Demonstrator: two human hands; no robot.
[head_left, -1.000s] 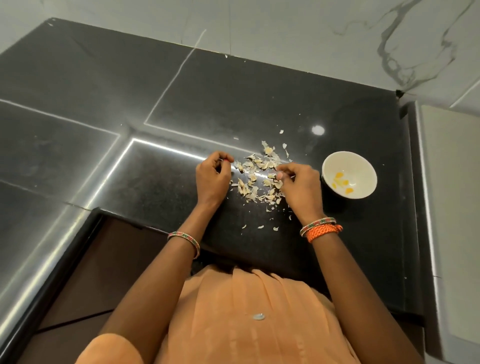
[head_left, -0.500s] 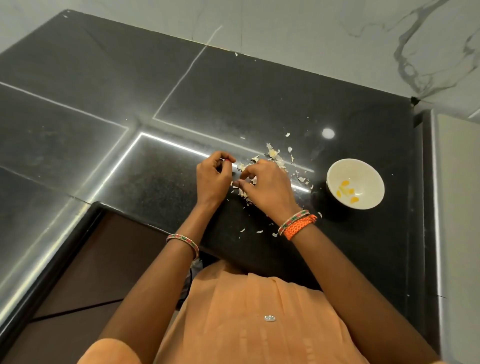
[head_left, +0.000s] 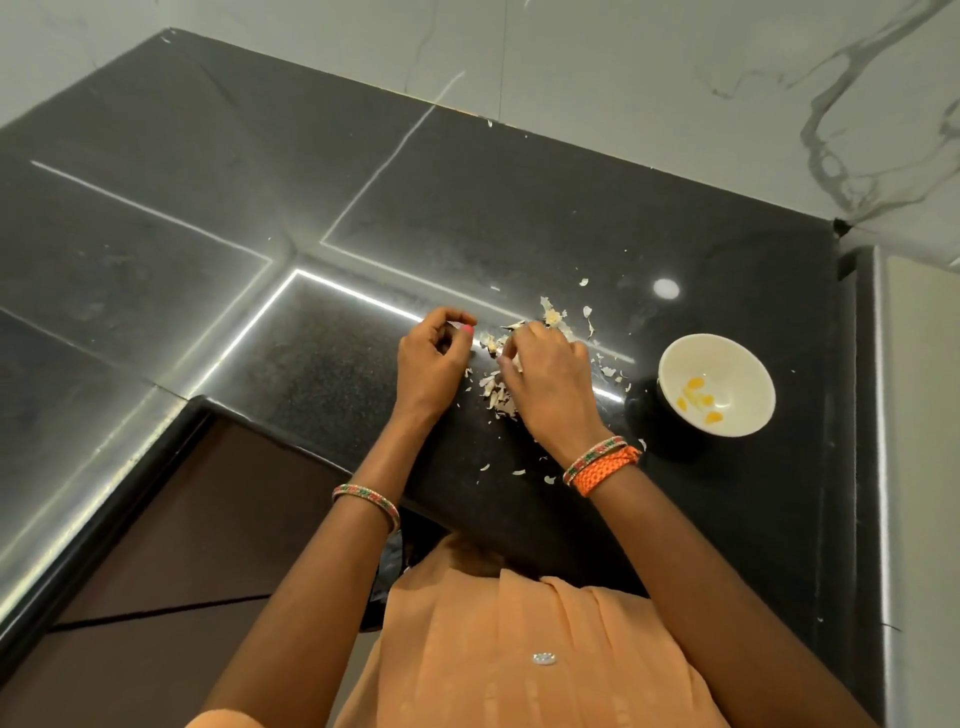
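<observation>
a black polished countertop (head_left: 519, 208) filled most of the view, with a grey-veined marble wall (head_left: 623, 62) behind its far edge and a pale panel (head_left: 924, 415) along its right side. at the near edge a person in an orange garment (head_left: 519, 649) reached both bare arms forward over the stone. a white bowl (head_left: 748, 364) stood upright to the right of the hands, near the right hand but not touching it. the left hand (head_left: 434, 364) sat just left of a loose pile of pale peel scraps (head_left: 496, 392) in the middle of the counter. its fingers were curled in and its thumb tip met the forefinger, though whether anything small was pinched there could not be told. the right hand (head_left: 553, 387) lay over the pile, palm down, fingers bent into it, with thumb and forefinger closing on some of the scraps. more scraps were scattered on the far side of that hand and towards the counter's near edge. a beaded bangle (head_left: 366, 499) circled the left wrist, and an orange braided band (head_left: 605, 467) sat beside another bangle on the right wrist. a few small yellow pieces (head_left: 696, 400) lay in the bottom of the bowl.
</observation>
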